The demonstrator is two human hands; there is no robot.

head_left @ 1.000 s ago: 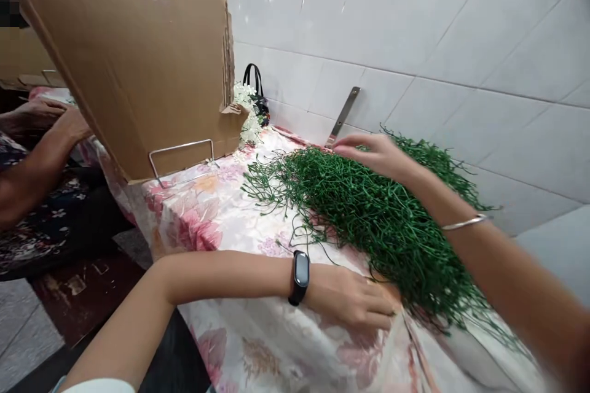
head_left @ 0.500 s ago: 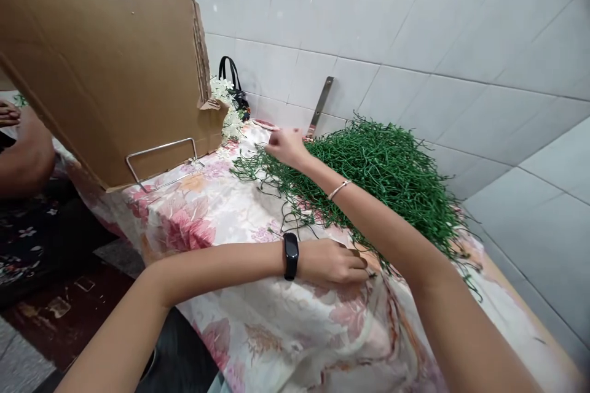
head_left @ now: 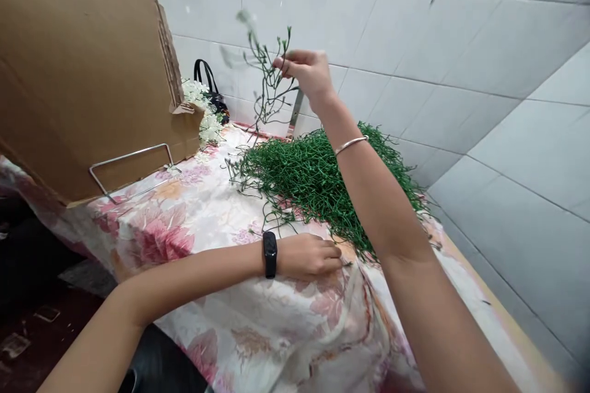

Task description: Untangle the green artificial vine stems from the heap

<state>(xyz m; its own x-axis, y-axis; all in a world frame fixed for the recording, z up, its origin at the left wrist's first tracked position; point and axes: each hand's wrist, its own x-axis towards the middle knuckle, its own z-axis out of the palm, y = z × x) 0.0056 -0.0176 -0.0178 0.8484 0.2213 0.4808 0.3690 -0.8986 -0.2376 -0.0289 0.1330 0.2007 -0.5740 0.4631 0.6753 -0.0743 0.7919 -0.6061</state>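
A heap of green plastic stems point(head_left: 318, 178) lies on a table under a floral cloth point(head_left: 193, 215). My right hand point(head_left: 306, 77), with a thin bangle on the wrist, is raised above the heap's far end, fingers pinched on one branching green stem point(head_left: 267, 83) that hangs in the air. My left hand point(head_left: 311, 256), with a black band on the wrist, rests on the cloth at the heap's near edge, fingers curled down against the stems there.
A large cardboard sheet point(head_left: 87, 73) leans on a wire stand point(head_left: 131, 169) at the left. Behind it lie white artificial flowers point(head_left: 203, 113) and a black bag point(head_left: 212, 95). A tiled wall runs behind and to the right of the table.
My right hand closed on a stem at the heap's far end and lifted it well above the table. My left hand stayed at the near edge. The camera view shifted right.
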